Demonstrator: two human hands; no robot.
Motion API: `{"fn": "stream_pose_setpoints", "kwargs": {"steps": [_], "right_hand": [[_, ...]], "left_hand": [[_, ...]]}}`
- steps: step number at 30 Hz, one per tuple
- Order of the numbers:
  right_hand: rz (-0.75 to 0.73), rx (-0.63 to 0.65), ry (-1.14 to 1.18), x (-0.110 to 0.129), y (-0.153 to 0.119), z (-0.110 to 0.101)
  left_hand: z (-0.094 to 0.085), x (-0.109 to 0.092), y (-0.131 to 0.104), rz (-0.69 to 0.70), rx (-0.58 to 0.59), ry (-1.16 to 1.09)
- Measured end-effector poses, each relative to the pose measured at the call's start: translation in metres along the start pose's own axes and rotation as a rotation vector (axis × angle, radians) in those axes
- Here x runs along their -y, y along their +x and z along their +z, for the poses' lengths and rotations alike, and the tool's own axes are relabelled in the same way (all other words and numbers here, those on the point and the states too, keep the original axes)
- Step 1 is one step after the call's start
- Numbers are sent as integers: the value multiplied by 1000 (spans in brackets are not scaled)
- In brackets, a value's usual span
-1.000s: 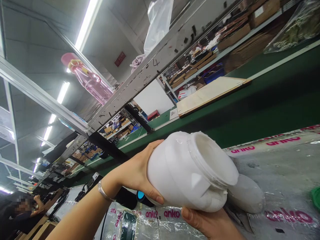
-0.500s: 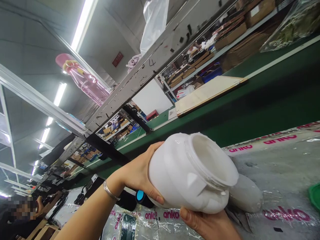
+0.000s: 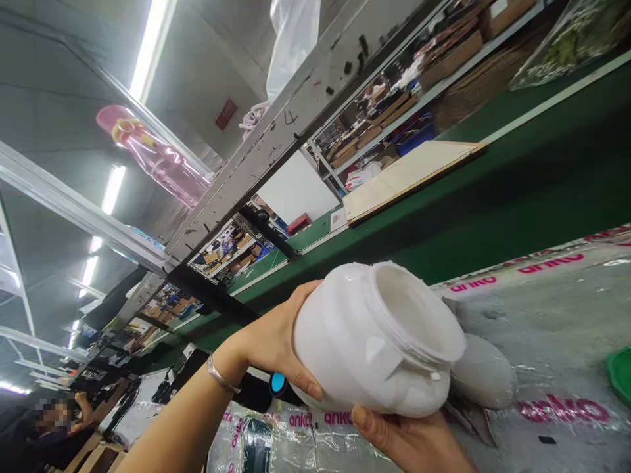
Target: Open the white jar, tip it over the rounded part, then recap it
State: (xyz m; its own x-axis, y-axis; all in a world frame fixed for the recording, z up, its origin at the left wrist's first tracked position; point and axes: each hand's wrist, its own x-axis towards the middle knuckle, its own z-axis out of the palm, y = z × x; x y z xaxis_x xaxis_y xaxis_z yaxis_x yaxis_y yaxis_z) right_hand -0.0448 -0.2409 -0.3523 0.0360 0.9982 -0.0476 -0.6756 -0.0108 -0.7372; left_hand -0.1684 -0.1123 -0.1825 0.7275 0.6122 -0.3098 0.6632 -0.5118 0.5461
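Observation:
A large white plastic jar (image 3: pixel 340 335) is held tilted in front of me, its wide, uncovered mouth facing right and slightly toward me. My left hand (image 3: pixel 280 348), with a silver bangle at the wrist, grips the jar's base end from the left, thumb along its near side. From below, my right hand (image 3: pixel 399 437) holds the jar's lower side near the neck; its thumb shows, while its other fingers are hidden. Behind the jar's mouth, a rounded whitish object (image 3: pixel 486 374) lies on the plastic-covered worktop (image 3: pixel 557 328). A black cylinder with a blue end (image 3: pixel 277 383) sits below my left wrist.
A green object (image 3: pixel 620 373) is at the right edge. Beyond the worktop runs a green surface (image 3: pixel 537 177) with a pale board (image 3: pixel 414 180) on it. A metal beam (image 3: pixel 315 98) crosses above. At lower left is another person (image 3: pixel 29 427) near cardboard boxes.
The view has shifted slightly. Both hands keep their hold on the jar, which stays tilted almost the same way.

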Motion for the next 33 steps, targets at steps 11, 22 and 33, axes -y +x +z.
{"fn": "stream_pose_setpoints", "kwargs": {"steps": [11,22,33], "right_hand": [[51,38,111,3,-4,2],[49,65,110,0,-4,1],[23,-10,91,10,-10,12]], "left_hand": [[1,0,1,-1,20,-15],[0,-4,3,4,22,-8],[0,-5,2,-9,50,-11]]}}
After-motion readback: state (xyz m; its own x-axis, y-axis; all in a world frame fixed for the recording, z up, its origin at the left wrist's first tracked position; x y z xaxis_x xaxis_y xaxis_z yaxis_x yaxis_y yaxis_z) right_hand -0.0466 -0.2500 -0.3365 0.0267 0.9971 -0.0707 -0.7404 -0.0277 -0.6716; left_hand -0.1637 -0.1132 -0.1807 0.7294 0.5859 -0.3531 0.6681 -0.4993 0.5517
